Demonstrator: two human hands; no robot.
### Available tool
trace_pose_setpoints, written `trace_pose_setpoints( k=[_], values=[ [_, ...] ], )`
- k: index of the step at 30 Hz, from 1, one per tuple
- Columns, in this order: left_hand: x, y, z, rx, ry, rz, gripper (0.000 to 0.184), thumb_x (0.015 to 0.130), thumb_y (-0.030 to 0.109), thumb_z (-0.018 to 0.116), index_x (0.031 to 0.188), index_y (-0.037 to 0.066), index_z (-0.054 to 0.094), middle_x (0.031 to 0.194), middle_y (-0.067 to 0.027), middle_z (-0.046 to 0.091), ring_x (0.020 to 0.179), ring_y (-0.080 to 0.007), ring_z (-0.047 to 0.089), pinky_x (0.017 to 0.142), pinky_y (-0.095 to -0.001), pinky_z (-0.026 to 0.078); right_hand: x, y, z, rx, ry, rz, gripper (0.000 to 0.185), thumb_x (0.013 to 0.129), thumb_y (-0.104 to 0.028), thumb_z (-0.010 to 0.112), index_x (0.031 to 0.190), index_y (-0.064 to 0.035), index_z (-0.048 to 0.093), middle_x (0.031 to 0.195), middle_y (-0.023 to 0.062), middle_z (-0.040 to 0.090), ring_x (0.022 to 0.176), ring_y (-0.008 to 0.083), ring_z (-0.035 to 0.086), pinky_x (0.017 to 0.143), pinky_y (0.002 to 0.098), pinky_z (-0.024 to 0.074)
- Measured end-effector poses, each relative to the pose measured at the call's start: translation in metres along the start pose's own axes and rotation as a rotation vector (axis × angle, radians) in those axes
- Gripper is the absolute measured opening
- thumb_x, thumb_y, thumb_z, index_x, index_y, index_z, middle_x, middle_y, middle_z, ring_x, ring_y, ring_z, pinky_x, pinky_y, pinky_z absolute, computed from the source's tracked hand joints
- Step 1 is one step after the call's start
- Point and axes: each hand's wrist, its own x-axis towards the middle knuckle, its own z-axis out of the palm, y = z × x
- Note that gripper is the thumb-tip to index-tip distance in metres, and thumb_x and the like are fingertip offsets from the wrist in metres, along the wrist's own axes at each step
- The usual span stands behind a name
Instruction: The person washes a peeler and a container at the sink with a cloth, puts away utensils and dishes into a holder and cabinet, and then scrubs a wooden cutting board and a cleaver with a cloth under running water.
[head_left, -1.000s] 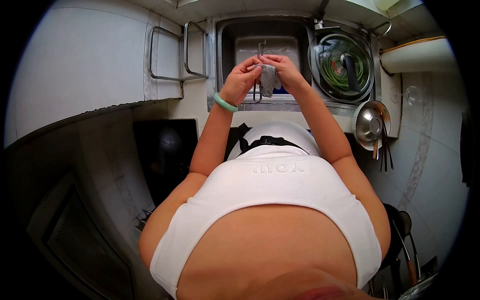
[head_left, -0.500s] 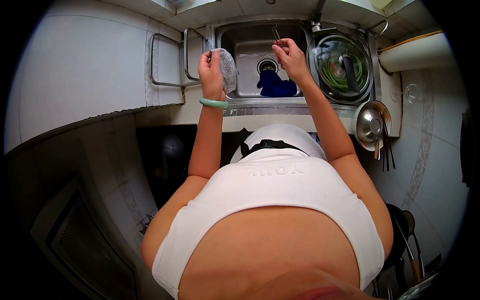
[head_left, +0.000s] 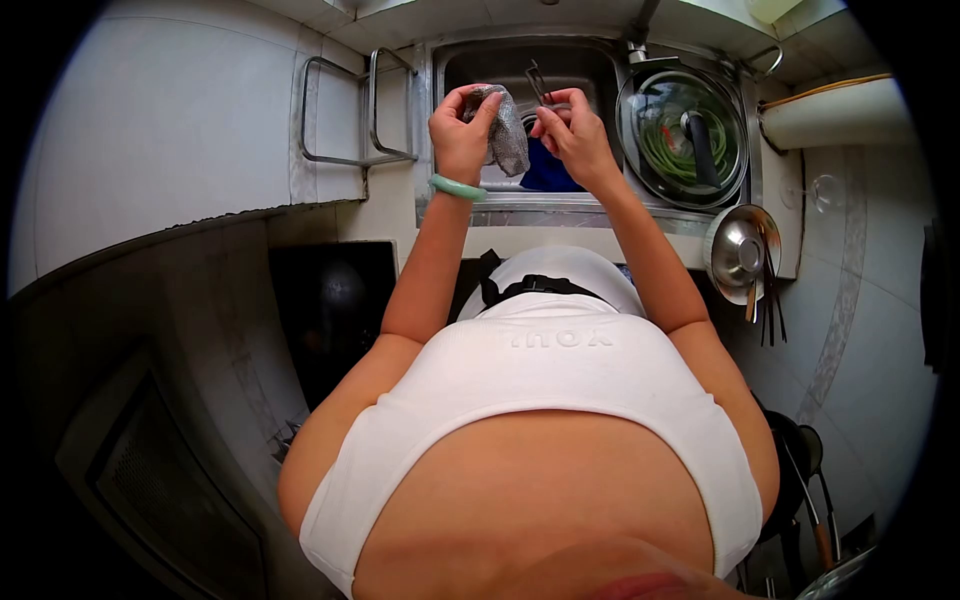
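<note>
Rough mesh cloth (head_left: 511, 140), metal sink (head_left: 480, 64).

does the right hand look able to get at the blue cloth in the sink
Probably yes: nothing seems to stand between the right hand and the blue cloth, though that hand holds a metal tool that may need putting down first.

Between hands: narrow gap; grey mesh cloth (head_left: 508, 135) hanging from left hand (head_left: 462, 135) fills most of it.
Far part of sink (head_left: 470, 66): room to pass beyond the fingers; thin metal tool (head_left: 537, 82) in right hand (head_left: 577, 142) juts in.
Sink floor: blue cloth (head_left: 548, 174) obstructs near side.
Left flank: metal rack (head_left: 374, 110).
Right flank: glass lid (head_left: 655, 112), its black handle (head_left: 701, 150) raised.
</note>
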Motion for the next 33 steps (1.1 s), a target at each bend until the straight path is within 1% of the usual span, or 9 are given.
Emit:
trace_pose_setpoints(
  k=[5, 10, 17, 22, 23, 25, 26, 28, 33],
  values=[
    [-0.003, 0.006, 0.002, 0.164, 0.042, 0.138, 0.019, 0.082, 0.007, 0.07, 0.098, -0.001, 0.064, 0.086, -0.0021, 0.065, 0.076, -0.0074, 0.058, 0.069, -0.0205, 0.047, -0.002, -0.003, -0.001, 0.081, -0.076, 0.06, 0.021, 0.091, -0.012, 0.056, 0.103, 0.002, 0.045, 0.068, 0.0078, 0.063, 0.054, 0.0081, 0.052, 0.05, 0.0237, 0.0422],
    [-0.002, 0.007, 0.0, -0.009, -0.012, 0.068, 0.022, 0.083, 0.008, 0.068, 0.102, -0.001, 0.063, 0.089, -0.0031, 0.064, 0.078, -0.0078, 0.058, 0.071, -0.0211, 0.047, -0.007, -0.01, 0.004, -0.067, -0.077, 0.006, 0.022, 0.09, -0.012, 0.057, 0.103, 0.0022, 0.045, 0.068, 0.0076, 0.063, 0.055, 0.0083, 0.052, 0.051, 0.0233, 0.0426],
    [-0.008, 0.004, -0.006, -0.352, -0.009, -0.098, 0.017, 0.084, 0.01, 0.068, 0.096, 0.0, 0.064, 0.087, -0.0019, 0.064, 0.076, -0.008, 0.058, 0.068, -0.0216, 0.048, -0.01, -0.011, 0.006, 0.061, -0.141, 0.084, 0.022, 0.091, -0.014, 0.056, 0.103, 0.0018, 0.045, 0.068, 0.0077, 0.063, 0.056, 0.0084, 0.052, 0.049, 0.0237, 0.042],
    [-0.01, 0.014, -0.008, 0.365, 0.09, 0.409, 0.012, 0.083, 0.01, 0.066, 0.094, 0.006, 0.064, 0.084, -0.0039, 0.062, 0.07, -0.014, 0.06, 0.062, -0.025, 0.047, -0.01, -0.01, 0.001, 0.329, -0.233, 0.265, 0.021, 0.091, -0.014, 0.056, 0.103, -0.0002, 0.046, 0.068, 0.0083, 0.063, 0.054, 0.0093, 0.052, 0.049, 0.0238, 0.0417],
    [-0.01, 0.016, -0.009, 0.365, 0.091, 0.41, 0.012, 0.083, 0.01, 0.066, 0.094, 0.006, 0.064, 0.084, -0.0039, 0.062, 0.07, -0.014, 0.06, 0.062, -0.025, 0.047, -0.012, -0.013, 0.002, 0.329, -0.234, 0.264, 0.021, 0.091, -0.014, 0.056, 0.103, -0.0002, 0.046, 0.068, 0.0083, 0.063, 0.054, 0.0093, 0.052, 0.049, 0.0238, 0.0417],
    [-0.012, 0.029, -0.008, 0.637, 0.109, 0.597, 0.01, 0.084, 0.01, 0.065, 0.093, 0.005, 0.065, 0.078, -0.0052, 0.062, 0.067, -0.0152, 0.058, 0.061, -0.0264, 0.047, -0.018, -0.018, 0.007, -0.249, -0.103, -0.057, 0.019, 0.09, -0.012, 0.056, 0.102, -0.0015, 0.046, 0.068, 0.0106, 0.064, 0.055, 0.0173, 0.058, 0.051, 0.0293, 0.0445],
    [-0.011, 0.027, -0.009, 0.636, 0.105, 0.599, 0.01, 0.084, 0.01, 0.065, 0.093, 0.005, 0.065, 0.078, -0.0052, 0.062, 0.067, -0.0152, 0.058, 0.061, -0.0264, 0.047, -0.019, -0.019, 0.009, -0.248, -0.099, -0.057, 0.019, 0.09, -0.012, 0.056, 0.102, -0.0015, 0.046, 0.068, 0.0106, 0.064, 0.055, 0.0173, 0.058, 0.051, 0.0293, 0.0445],
    [-0.009, 0.022, -0.013, 0.718, 0.054, 0.734, 0.014, 0.079, 0.007, 0.069, 0.092, 0.006, 0.065, 0.075, -0.0081, 0.059, 0.065, -0.02, 0.058, 0.059, -0.0281, 0.047, -0.021, -0.02, 0.011, -0.508, 0.004, -0.227, 0.018, 0.089, -0.013, 0.055, 0.1, -0.0022, 0.046, 0.069, 0.0146, 0.064, 0.062, 0.0289, 0.064, 0.056, 0.0384, 0.0474],
    [-0.012, 0.01, -0.015, 0.722, -0.009, 0.814, 0.019, 0.073, 0.005, 0.073, 0.09, 0.005, 0.066, 0.077, -0.0072, 0.06, 0.065, -0.0205, 0.058, 0.056, -0.0296, 0.047, -0.025, -0.033, 0.013, -0.761, 0.019, -0.189, 0.019, 0.089, -0.016, 0.055, 0.099, -0.0032, 0.046, 0.068, 0.0182, 0.063, 0.069, 0.0365, 0.064, 0.06, 0.0459, 0.0476]
  ],
)
